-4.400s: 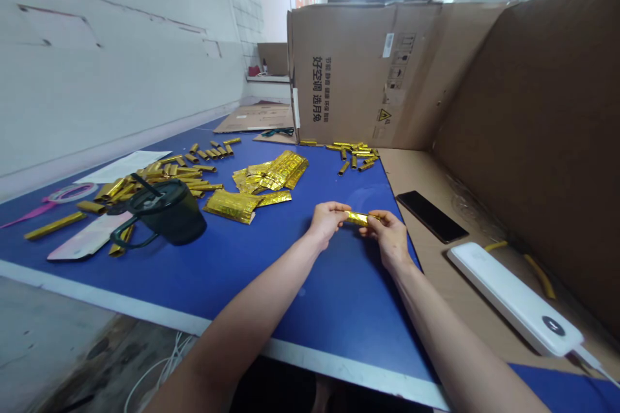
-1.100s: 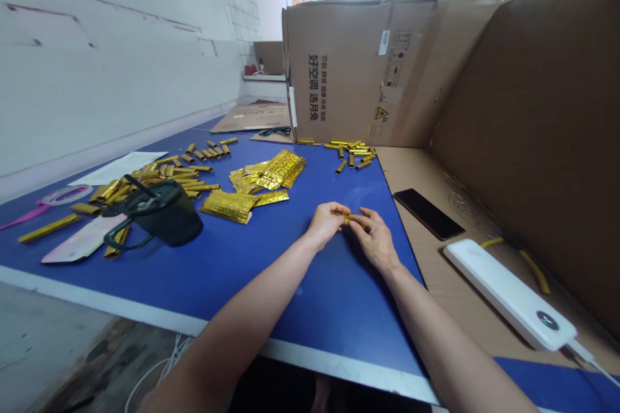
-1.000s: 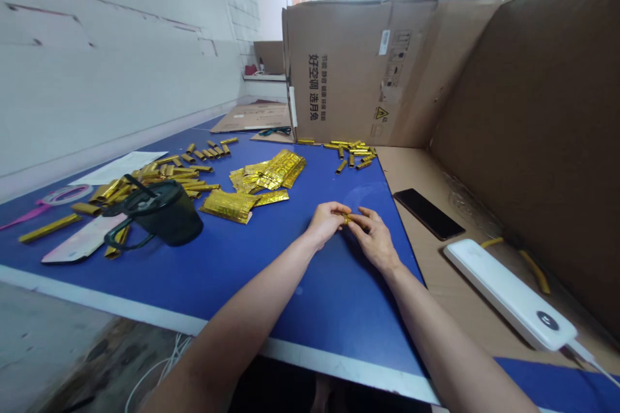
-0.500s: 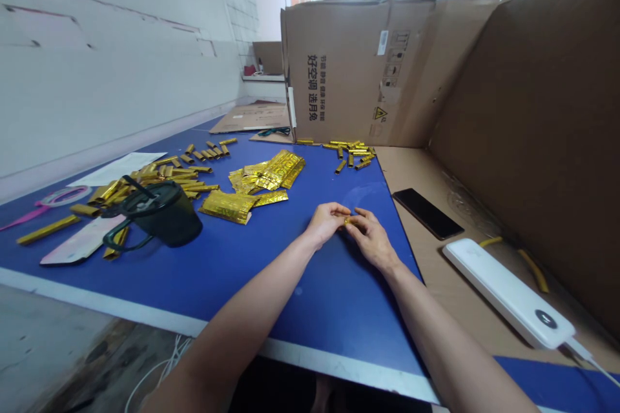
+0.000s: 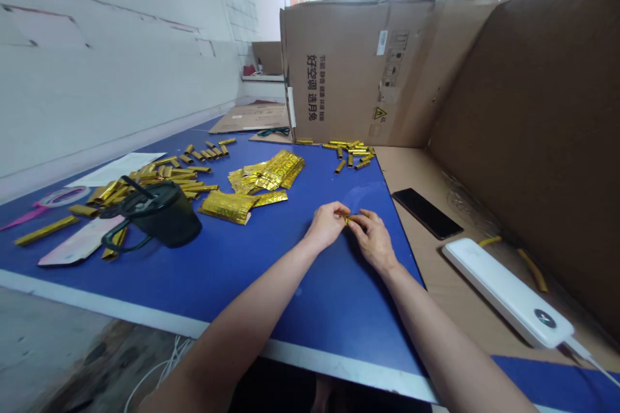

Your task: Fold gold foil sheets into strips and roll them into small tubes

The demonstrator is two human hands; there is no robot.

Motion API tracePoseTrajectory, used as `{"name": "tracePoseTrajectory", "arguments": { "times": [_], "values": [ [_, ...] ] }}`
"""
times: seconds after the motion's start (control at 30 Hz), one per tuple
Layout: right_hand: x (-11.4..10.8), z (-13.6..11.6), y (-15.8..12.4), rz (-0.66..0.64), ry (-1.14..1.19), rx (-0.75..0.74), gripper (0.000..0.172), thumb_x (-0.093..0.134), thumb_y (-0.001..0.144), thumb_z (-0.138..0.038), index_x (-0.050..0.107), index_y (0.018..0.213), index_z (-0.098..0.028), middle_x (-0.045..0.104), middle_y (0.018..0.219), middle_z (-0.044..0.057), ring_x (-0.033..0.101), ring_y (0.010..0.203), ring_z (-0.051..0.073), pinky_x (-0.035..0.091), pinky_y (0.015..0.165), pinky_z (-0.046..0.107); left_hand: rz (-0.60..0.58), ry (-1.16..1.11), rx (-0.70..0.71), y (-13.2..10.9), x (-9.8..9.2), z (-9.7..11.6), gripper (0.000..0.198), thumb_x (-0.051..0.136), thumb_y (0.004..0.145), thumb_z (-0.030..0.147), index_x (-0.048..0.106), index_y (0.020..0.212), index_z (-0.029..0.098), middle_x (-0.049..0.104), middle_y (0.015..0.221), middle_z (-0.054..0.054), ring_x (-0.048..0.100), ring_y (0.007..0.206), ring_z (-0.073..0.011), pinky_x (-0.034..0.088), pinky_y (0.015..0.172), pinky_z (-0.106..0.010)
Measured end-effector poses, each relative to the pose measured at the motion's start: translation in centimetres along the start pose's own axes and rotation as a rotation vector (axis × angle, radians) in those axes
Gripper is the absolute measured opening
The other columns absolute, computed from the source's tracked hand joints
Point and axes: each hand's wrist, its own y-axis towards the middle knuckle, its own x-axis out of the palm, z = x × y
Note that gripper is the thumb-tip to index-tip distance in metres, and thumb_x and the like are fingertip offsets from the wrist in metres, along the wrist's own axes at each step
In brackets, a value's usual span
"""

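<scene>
My left hand (image 5: 326, 226) and my right hand (image 5: 372, 240) meet over the blue table (image 5: 271, 271), fingertips pinched together on a small gold foil piece (image 5: 347, 220) that is mostly hidden between them. A stack of flat gold foil sheets (image 5: 264, 175) lies beyond my left hand. A heap of folded gold tubes (image 5: 159, 175) covers the left of the table, and a smaller group of gold tubes (image 5: 351, 151) lies at the far edge by the carton.
A dark cup with a lid and straw (image 5: 157, 211) stands at the left. A black phone (image 5: 426, 212) and a white power bank (image 5: 506, 290) lie on the cardboard at the right. A tall cardboard carton (image 5: 358, 71) closes the back. White paper (image 5: 119, 168) lies far left.
Since 4.4 s ago the gold piece between my hands has become much shorter and my hands have drawn together. Over the last second they have hardly moved.
</scene>
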Motion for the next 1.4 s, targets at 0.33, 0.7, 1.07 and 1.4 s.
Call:
{"name": "tracePoseTrajectory", "arguments": {
  "times": [0.33, 0.7, 1.07, 1.4],
  "values": [
    [0.2, 0.2, 0.8, 0.253, 0.59, 0.388, 0.075, 0.064, 0.058, -0.039, 0.035, 0.122, -0.014, 0.045, 0.119, 0.016, 0.051, 0.097, 0.024, 0.046, 0.074, 0.035, 0.093, 0.036, 0.154, -0.9, 0.3, 1.5, 0.026, 0.042, 0.063, 0.003, 0.061, 0.077, 0.015, 0.062, 0.074, 0.0, 0.054, 0.064, -0.0085, 0.043, 0.061, -0.019],
    [-0.8, -0.4, 1.0, 0.172, 0.906, 0.474, 0.03, 0.066, 0.057, -0.034, 0.052, 0.074, -0.015, 0.047, 0.04, -0.008, 0.04, 0.031, 0.006, 0.032, 0.031, 0.018, 0.06, -0.162, 0.163, -0.9, 0.6, 1.2, 0.022, 0.043, 0.064, 0.006, 0.059, 0.078, 0.012, 0.06, 0.07, -0.001, 0.054, 0.061, -0.008, 0.042, 0.057, -0.018],
    [-0.6, -0.2, 0.8, 0.231, 0.691, 0.361, 0.026, 0.064, 0.06, -0.037, 0.051, 0.069, -0.017, 0.043, 0.038, -0.009, 0.038, 0.031, 0.007, 0.028, 0.031, 0.019, -0.045, -0.208, -0.141, -0.4, 1.0, 0.5, 0.015, 0.05, 0.063, 0.011, 0.06, 0.074, 0.011, 0.057, 0.059, 0.0, 0.044, 0.038, -0.0046, 0.037, 0.038, -0.017],
    [-0.6, 0.0, 1.0, 0.322, 0.745, 0.408, 0.031, 0.065, 0.058, -0.038, 0.052, 0.076, -0.016, 0.054, 0.064, -0.002, 0.05, 0.046, 0.009, 0.039, 0.04, 0.021, 0.172, -0.251, -0.101, 0.2, 0.9, -0.5, 0.014, 0.048, 0.063, 0.014, 0.059, 0.072, 0.013, 0.055, 0.057, 0.002, 0.046, 0.041, -0.0059, 0.039, 0.038, -0.017]
  ]
}}
